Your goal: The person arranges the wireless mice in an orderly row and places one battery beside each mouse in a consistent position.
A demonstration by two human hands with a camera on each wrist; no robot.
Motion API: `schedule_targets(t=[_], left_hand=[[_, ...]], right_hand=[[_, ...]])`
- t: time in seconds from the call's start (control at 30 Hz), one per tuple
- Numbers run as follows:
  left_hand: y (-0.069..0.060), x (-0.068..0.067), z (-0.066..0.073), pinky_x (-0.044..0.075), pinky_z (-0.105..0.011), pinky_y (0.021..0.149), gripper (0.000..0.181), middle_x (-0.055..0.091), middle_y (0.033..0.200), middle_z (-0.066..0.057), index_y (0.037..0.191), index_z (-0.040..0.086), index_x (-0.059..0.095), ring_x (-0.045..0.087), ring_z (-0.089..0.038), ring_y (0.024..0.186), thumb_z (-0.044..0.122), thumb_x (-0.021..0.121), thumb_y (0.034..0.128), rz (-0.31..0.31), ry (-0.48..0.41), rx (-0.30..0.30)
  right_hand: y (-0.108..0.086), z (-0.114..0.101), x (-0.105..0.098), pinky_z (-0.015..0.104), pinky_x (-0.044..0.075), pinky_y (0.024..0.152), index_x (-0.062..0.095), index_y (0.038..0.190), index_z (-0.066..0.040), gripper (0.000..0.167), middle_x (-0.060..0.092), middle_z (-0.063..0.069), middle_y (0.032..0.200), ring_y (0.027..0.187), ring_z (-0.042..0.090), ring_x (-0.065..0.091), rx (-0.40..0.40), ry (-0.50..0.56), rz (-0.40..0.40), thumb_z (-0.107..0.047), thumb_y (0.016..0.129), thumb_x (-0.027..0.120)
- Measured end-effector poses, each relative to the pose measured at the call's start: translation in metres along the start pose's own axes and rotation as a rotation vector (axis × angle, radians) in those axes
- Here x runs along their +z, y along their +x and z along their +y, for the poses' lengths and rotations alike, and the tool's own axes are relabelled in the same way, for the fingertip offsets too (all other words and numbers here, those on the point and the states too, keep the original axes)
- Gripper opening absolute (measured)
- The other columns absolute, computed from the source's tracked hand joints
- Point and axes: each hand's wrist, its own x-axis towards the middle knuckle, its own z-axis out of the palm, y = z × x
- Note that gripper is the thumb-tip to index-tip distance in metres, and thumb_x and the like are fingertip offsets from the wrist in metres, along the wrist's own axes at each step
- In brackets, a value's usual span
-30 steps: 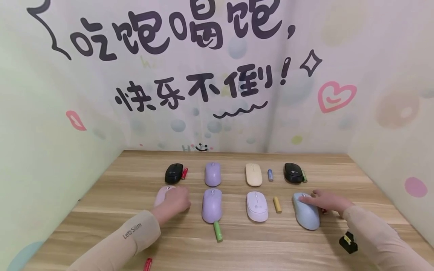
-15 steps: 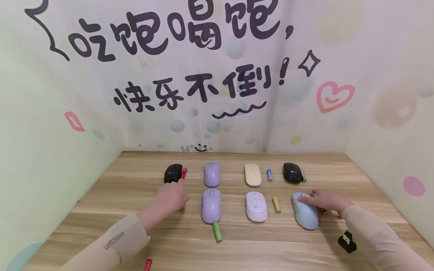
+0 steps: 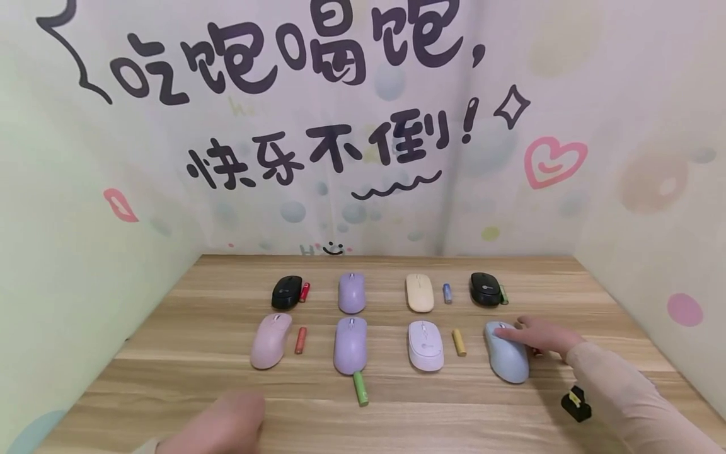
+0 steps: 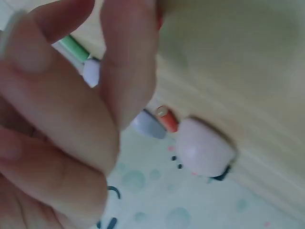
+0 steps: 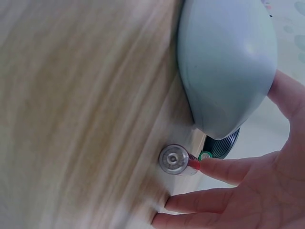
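Note:
My left hand (image 3: 224,424), blurred, is low over the front of the table. Its fingers are loosely bent in the left wrist view, with nothing seen between them. A sliver of red shows past one finger there; its source is hidden. My right hand (image 3: 547,336) rests its thumb on the light blue mouse (image 3: 507,358). Its other fingers reach down beside the mouse, fairly straight, one touching a red battery (image 5: 174,159). On the left stands a pink mouse (image 3: 271,341), an orange-red battery (image 3: 300,340) lying to its right.
Behind and between stand black mice (image 3: 287,292) (image 3: 485,290), purple mice (image 3: 351,293) (image 3: 350,345), a cream mouse (image 3: 420,293) and a white mouse (image 3: 425,345). Beside them lie red (image 3: 304,292), blue (image 3: 447,294), yellow (image 3: 459,343) and green batteries (image 3: 360,389). A small black object (image 3: 576,404) sits front right.
My left hand has moved back toward me from the pink mouse, leaving it and the orange-red battery in view. The red battery at the front edge is now hidden. The right hand stays put.

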Motion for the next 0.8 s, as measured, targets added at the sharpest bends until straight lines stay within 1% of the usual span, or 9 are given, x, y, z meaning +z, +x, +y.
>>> schedule_targets(t=[0.07, 0.17, 0.2, 0.27, 0.37, 0.47, 0.5, 0.7, 0.8], left_hand=[[-0.004, 0.006, -0.005, 0.037, -0.031, 0.048, 0.020, 0.048, 0.058, -0.001, 0.066, 0.011, 0.053, 0.044, -0.017, 0.053, 0.006, 0.071, 0.0590, -0.018, -0.118, -0.043], [-0.005, 0.012, -0.009, 0.039, -0.031, 0.050, 0.024, 0.050, 0.062, -0.002, 0.073, 0.010, 0.054, 0.047, -0.017, 0.056, 0.017, 0.075, 0.0634, -0.074, -0.208, -0.087], [-0.006, 0.013, -0.009, 0.039, -0.032, 0.050, 0.027, 0.051, 0.062, -0.002, 0.075, 0.010, 0.054, 0.047, -0.017, 0.057, 0.020, 0.077, 0.0635, -0.090, -0.220, -0.103], [-0.007, 0.016, -0.010, 0.039, -0.032, 0.049, 0.032, 0.050, 0.062, -0.003, 0.074, 0.010, 0.051, 0.047, -0.018, 0.056, 0.025, 0.078, 0.0631, -0.103, -0.215, -0.109], [-0.008, 0.020, -0.011, 0.040, -0.033, 0.049, 0.046, 0.050, 0.064, -0.003, 0.077, 0.011, 0.051, 0.048, -0.018, 0.057, 0.040, 0.081, 0.0581, -0.124, -0.195, -0.113], [-0.008, 0.022, -0.011, 0.041, -0.036, 0.051, 0.057, 0.050, 0.066, -0.002, 0.080, 0.013, 0.052, 0.048, -0.018, 0.059, 0.052, 0.082, 0.0512, -0.130, -0.165, -0.103], [-0.008, 0.023, -0.011, 0.041, -0.036, 0.052, 0.058, 0.049, 0.066, -0.001, 0.080, 0.013, 0.052, 0.048, -0.018, 0.059, 0.053, 0.081, 0.0511, -0.133, -0.165, -0.094], [-0.011, 0.023, -0.014, 0.037, -0.031, 0.050, 0.047, 0.048, 0.063, 0.001, 0.074, 0.014, 0.048, 0.044, -0.015, 0.056, 0.046, 0.079, 0.0565, -0.079, -0.173, 0.011], [-0.010, 0.023, -0.013, 0.036, -0.031, 0.050, 0.046, 0.047, 0.062, 0.001, 0.074, 0.014, 0.048, 0.044, -0.015, 0.055, 0.045, 0.079, 0.0563, -0.074, -0.175, 0.016]], right_hand=[[0.000, 0.000, 0.000, 0.057, 0.041, 0.082, 0.023, 0.132, 0.021, 0.097, 0.034, 0.041, 0.129, 0.107, 0.050, 0.048, -0.001, -0.006, 0.005, -0.060, 0.085, 0.047], [0.001, 0.001, 0.000, 0.057, 0.041, 0.083, 0.024, 0.132, 0.021, 0.097, 0.035, 0.040, 0.129, 0.108, 0.049, 0.047, -0.003, -0.009, 0.007, -0.060, 0.085, 0.047], [0.001, 0.001, 0.000, 0.057, 0.041, 0.083, 0.024, 0.132, 0.021, 0.097, 0.035, 0.040, 0.129, 0.108, 0.050, 0.047, -0.002, -0.011, 0.007, -0.060, 0.085, 0.047], [0.002, 0.002, 0.000, 0.057, 0.041, 0.082, 0.023, 0.132, 0.021, 0.097, 0.034, 0.040, 0.130, 0.109, 0.050, 0.046, -0.001, -0.015, 0.004, -0.060, 0.085, 0.047], [0.003, 0.002, 0.000, 0.058, 0.041, 0.081, 0.023, 0.133, 0.020, 0.097, 0.034, 0.040, 0.131, 0.109, 0.051, 0.046, -0.001, -0.017, 0.003, -0.061, 0.085, 0.047], [0.002, 0.002, 0.001, 0.059, 0.041, 0.080, 0.022, 0.133, 0.020, 0.097, 0.033, 0.040, 0.131, 0.109, 0.052, 0.046, 0.003, -0.010, 0.001, -0.061, 0.085, 0.047], [0.002, 0.002, 0.001, 0.059, 0.041, 0.080, 0.022, 0.133, 0.020, 0.097, 0.033, 0.040, 0.131, 0.108, 0.052, 0.046, 0.003, -0.009, 0.002, -0.061, 0.085, 0.047], [0.002, 0.001, 0.001, 0.059, 0.040, 0.082, 0.021, 0.134, 0.020, 0.098, 0.031, 0.039, 0.133, 0.112, 0.053, 0.042, 0.009, -0.006, -0.004, -0.062, 0.084, 0.046], [0.003, 0.001, 0.001, 0.059, 0.039, 0.084, 0.022, 0.133, 0.020, 0.098, 0.031, 0.040, 0.132, 0.113, 0.054, 0.041, 0.010, -0.009, -0.004, -0.062, 0.084, 0.046]])
